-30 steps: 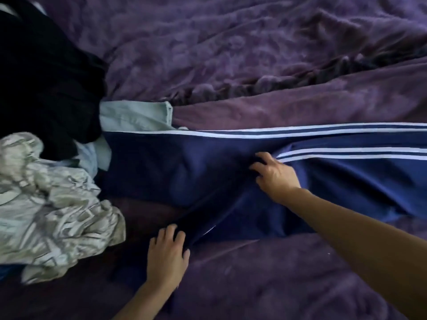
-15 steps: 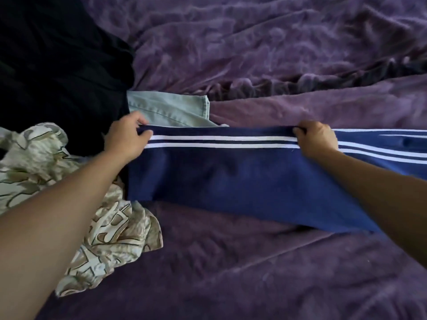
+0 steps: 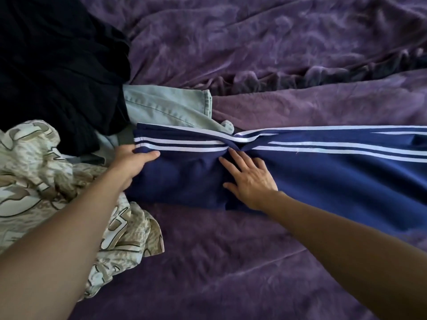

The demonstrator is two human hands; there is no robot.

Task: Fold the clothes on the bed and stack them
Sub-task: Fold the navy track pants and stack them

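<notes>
Right hand [image 3: 250,179]: moved off the striped edge, now flat on navy track pants [image 3: 323,181].
Left hand [image 3: 131,162]: grips pants' left end.

All I see beneath me is the bed [image 3: 231,273], covered wherever I look. A plush purple fleece blanket [image 3: 254,38] lies rumpled across the far side, bunched into a dark shadowed ridge [image 3: 312,77]. Just below it runs a smoother mauve sheet [image 3: 323,105]. Soft light brightens the far folds.
</notes>
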